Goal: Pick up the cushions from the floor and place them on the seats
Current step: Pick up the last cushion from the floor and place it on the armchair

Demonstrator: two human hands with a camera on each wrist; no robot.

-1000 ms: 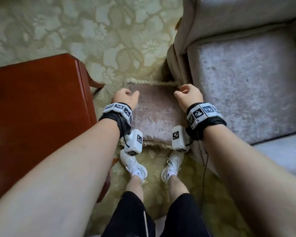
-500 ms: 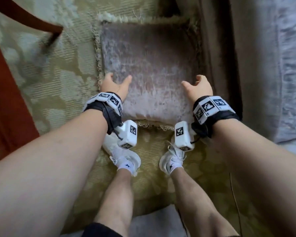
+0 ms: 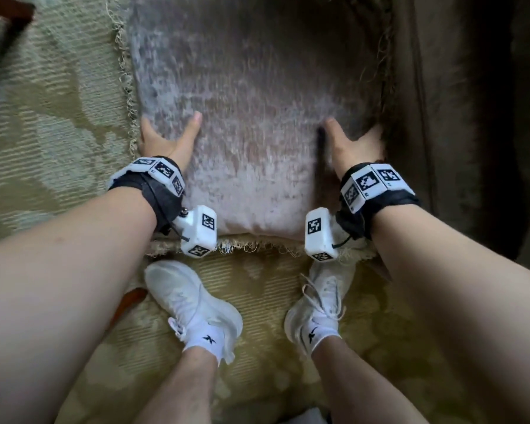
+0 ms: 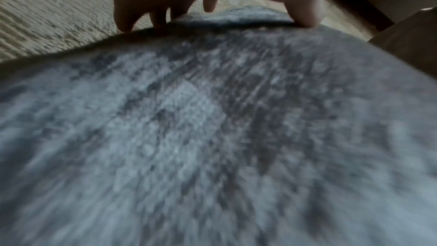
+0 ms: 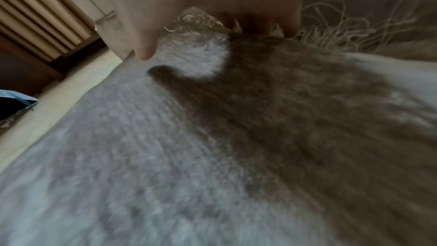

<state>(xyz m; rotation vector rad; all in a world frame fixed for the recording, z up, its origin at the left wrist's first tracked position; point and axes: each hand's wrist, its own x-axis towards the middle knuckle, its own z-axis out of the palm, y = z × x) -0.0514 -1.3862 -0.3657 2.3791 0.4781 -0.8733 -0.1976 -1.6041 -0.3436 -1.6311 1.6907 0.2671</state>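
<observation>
A grey-pink velvet cushion [image 3: 251, 117] with a straw-coloured fringe lies flat on the carpet in front of my feet. My left hand [image 3: 166, 139] holds its left edge, thumb spread on the top face and fingers gone over the side. In the left wrist view the fingertips [image 4: 125, 23] and the thumb meet the cushion [image 4: 212, 119] at its rim. My right hand [image 3: 352, 142] holds the right edge. In the right wrist view its fingers [image 5: 290, 25] dig into the fringe and the thumb sits just over the cushion [image 5: 165, 156].
The brown fabric side of an armchair [image 3: 456, 117] rises close against the cushion's right edge. Patterned green-gold carpet [image 3: 43, 102] spreads to the left. A dark wooden table leg [image 3: 6, 10] is at the top left. My white shoes [image 3: 196, 304] stand just behind the cushion.
I have bent down, so the cushion fills more of the view. Both hands went from loose fists above it to spread hands gripping its left and right edges.
</observation>
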